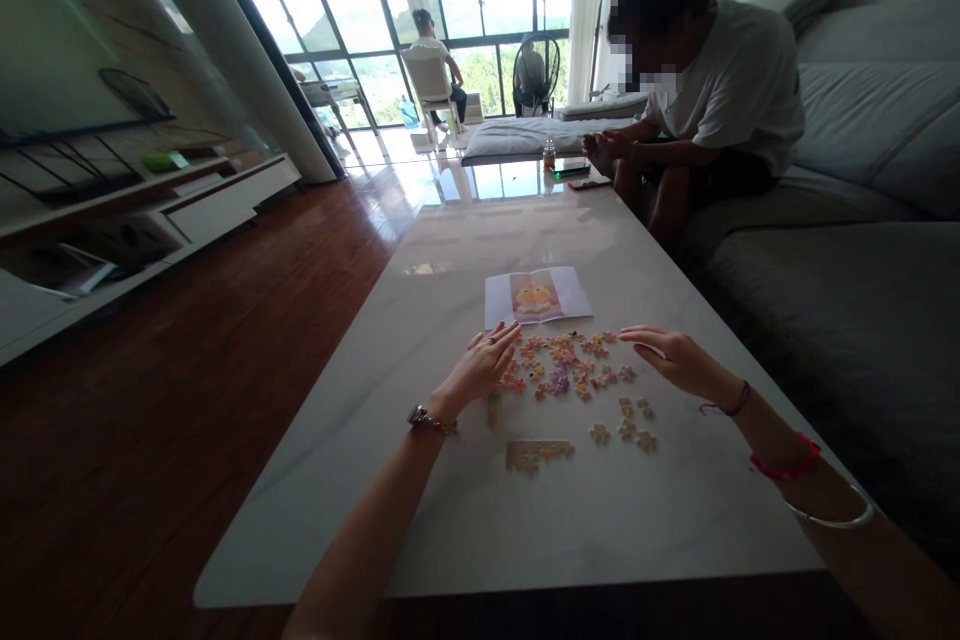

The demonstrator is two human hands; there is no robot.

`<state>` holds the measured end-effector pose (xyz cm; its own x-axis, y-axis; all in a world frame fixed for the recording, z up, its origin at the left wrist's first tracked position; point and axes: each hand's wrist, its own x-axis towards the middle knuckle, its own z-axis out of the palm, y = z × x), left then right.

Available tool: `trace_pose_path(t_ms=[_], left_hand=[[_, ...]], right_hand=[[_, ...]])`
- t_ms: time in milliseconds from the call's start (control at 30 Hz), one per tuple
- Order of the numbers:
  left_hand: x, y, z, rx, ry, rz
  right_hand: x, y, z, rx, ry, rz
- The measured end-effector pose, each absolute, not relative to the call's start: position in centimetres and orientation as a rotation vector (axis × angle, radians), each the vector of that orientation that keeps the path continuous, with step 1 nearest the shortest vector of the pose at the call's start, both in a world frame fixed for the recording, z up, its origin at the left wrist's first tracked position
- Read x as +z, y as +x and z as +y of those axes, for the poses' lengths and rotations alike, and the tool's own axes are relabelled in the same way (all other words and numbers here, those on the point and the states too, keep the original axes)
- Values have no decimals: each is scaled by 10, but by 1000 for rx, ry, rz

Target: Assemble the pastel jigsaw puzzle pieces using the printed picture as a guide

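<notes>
Loose jigsaw puzzle pieces (559, 378) in orange, yellow, pink and purple lie in a spread heap on the white table. At the heap's left edge is my left hand (480, 365), fingers stretched out and holding nothing visible. My right hand (671, 358) hovers or rests at the right edge, its fingers extended and its palm bare. Nearer to me sits a joined strip of puzzle pieces (538, 453) with a straight far edge. Several pale puzzle pieces (626, 428) lie apart to its right. Beyond the heap is a creased paper sheet (536, 296) with a printed picture.
The white marble-patterned table (322, 480) has a bottle (549, 155) and a phone (591, 184) at its far end. A person in a white shirt (739, 70) sits on the grey sofa (862, 280) to the right. Another person (429, 45) sits by the windows.
</notes>
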<state>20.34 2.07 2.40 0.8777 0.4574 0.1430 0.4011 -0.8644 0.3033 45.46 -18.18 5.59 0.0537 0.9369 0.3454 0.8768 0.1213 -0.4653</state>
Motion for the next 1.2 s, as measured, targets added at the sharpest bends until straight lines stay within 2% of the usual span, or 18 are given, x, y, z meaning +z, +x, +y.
trace_pose_path(t_ms=[233, 433, 767, 1200], left_hand=[[43, 184, 8, 611, 2506, 723], [42, 181, -7, 756, 2655, 688], [37, 182, -17, 735, 2826, 725], [37, 179, -13, 1012, 2936, 842]], right_hand=[[45, 450, -186, 95, -1841, -1704], [30, 444, -185, 38, -1805, -1793], [57, 427, -150, 243, -1734, -1981], [29, 470, -171, 404, -1931, -1878]])
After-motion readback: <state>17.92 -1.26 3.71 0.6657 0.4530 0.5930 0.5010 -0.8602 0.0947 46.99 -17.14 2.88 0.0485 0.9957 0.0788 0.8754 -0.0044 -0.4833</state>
